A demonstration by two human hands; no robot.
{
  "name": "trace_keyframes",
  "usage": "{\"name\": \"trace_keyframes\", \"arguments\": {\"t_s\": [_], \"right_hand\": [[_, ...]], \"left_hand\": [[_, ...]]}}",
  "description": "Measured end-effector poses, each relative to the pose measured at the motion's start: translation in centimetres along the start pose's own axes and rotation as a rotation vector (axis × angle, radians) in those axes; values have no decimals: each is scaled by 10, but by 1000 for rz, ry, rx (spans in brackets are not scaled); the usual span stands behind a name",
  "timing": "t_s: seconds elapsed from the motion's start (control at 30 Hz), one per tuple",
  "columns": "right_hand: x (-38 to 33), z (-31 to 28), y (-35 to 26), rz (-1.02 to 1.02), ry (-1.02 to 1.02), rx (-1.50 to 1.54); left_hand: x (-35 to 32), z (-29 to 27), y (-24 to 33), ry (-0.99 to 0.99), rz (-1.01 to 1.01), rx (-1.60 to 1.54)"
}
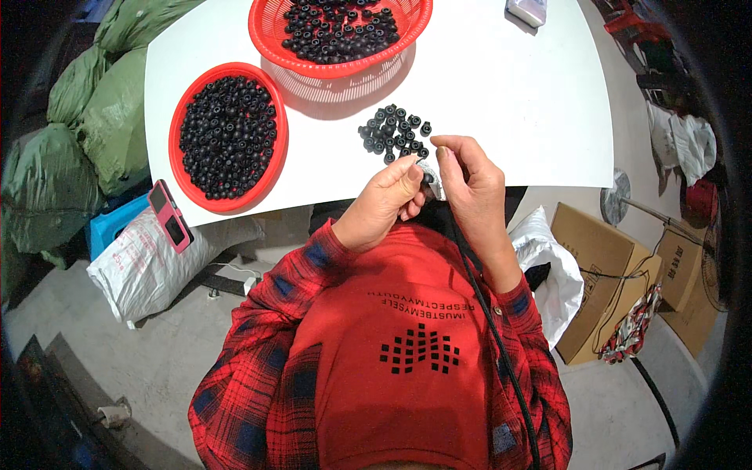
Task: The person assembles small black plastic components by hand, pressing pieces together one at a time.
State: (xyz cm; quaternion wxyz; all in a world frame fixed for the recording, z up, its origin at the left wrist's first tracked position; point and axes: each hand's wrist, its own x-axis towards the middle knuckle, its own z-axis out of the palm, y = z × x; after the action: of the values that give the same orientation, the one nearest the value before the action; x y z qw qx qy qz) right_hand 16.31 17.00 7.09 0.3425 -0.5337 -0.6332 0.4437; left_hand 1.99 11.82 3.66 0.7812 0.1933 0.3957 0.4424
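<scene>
My left hand [381,202] is closed at the table's near edge, its thumb and curled fingers around a small silvery piece with a black part [428,178]. Its exact kind is too small to tell. Close by on the right, my right hand [475,188] has thumb and index finger bent toward each other in a pinch. Whatever sits between those fingertips, if anything, I cannot make out. Just beyond both hands lies a loose pile of small black ring-topped plastic parts [395,133] on the white table [501,102].
A round red basket [174,129] full of black parts stands at left, and a larger red basket [254,35] at the far middle. A pink-cased phone [170,216] rests by the table's left corner. Sacks [149,266] and a cardboard box [591,274] flank me.
</scene>
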Motion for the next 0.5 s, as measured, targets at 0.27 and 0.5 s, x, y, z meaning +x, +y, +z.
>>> {"name": "trace_keyframes", "arguments": {"t_s": [0.27, 0.5], "right_hand": [[0, 0, 0, -19, -3, -43], [0, 0, 2, -33, 7, -57]], "left_hand": [[-1, 0, 1, -46, -15, -32], [0, 2, 0, -66, -53, -168]]}}
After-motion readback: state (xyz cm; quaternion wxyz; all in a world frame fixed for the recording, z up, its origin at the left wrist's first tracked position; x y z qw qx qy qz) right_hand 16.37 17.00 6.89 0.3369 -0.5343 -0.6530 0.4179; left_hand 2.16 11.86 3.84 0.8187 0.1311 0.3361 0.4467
